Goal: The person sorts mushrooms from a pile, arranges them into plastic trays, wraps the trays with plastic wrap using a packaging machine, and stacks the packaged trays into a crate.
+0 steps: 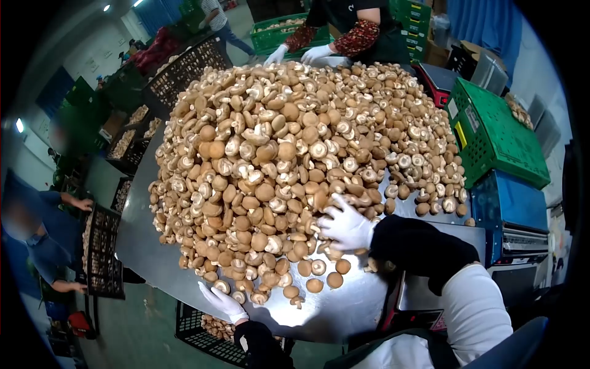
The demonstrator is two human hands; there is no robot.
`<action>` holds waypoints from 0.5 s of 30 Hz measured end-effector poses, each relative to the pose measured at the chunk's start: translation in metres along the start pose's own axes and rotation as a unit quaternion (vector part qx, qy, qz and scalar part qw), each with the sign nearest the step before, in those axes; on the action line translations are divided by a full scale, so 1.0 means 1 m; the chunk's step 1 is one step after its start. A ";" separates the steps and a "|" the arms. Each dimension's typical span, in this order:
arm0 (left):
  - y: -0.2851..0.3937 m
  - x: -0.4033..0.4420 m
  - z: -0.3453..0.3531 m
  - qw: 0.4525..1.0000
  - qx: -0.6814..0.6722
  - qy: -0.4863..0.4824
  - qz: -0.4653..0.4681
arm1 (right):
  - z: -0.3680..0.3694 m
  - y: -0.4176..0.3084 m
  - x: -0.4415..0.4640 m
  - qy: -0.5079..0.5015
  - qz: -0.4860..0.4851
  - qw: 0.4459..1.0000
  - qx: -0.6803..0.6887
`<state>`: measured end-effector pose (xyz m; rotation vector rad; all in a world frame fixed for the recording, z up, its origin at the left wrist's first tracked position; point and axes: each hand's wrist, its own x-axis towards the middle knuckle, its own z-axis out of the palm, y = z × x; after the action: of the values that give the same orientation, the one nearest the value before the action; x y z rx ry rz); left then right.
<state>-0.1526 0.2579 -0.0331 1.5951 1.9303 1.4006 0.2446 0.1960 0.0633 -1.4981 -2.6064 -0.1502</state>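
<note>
A large heap of brown mushrooms (264,160) covers much of the metal table (344,307). My right hand (345,225), in a white glove, lies on the heap's right front side with its fingers spread over the mushrooms; nothing is gripped in it. At the near left edge of the table is my left hand (222,302), also white-gloved. Its fingers are stretched out beside the lowest mushrooms and it holds nothing. Between the two hands, several loose mushrooms (314,285) lie on the metal.
Across the table a co-worker's gloved hands (316,54) touch the heap's far edge. A person at left holds a black crate (104,252) of mushrooms. Another black crate (209,332) stands below the near edge. A green crate (498,132) and blue machine (510,215) are at right.
</note>
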 end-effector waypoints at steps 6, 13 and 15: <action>-0.002 0.000 0.000 1.000 0.025 0.000 0.010 | -0.011 0.061 -0.042 -0.031 0.037 0.995 -0.091; 0.012 -0.005 0.002 0.999 0.033 0.008 0.007 | -0.041 0.094 -0.080 0.075 0.239 0.964 -0.086; 0.007 -0.004 0.002 0.999 0.026 0.025 0.017 | -0.052 0.056 -0.052 0.022 0.148 0.989 0.011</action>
<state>-0.1452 0.2552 -0.0297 1.6378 1.9934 1.4272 0.3224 0.1722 0.1074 -1.8268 -2.3111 -0.1203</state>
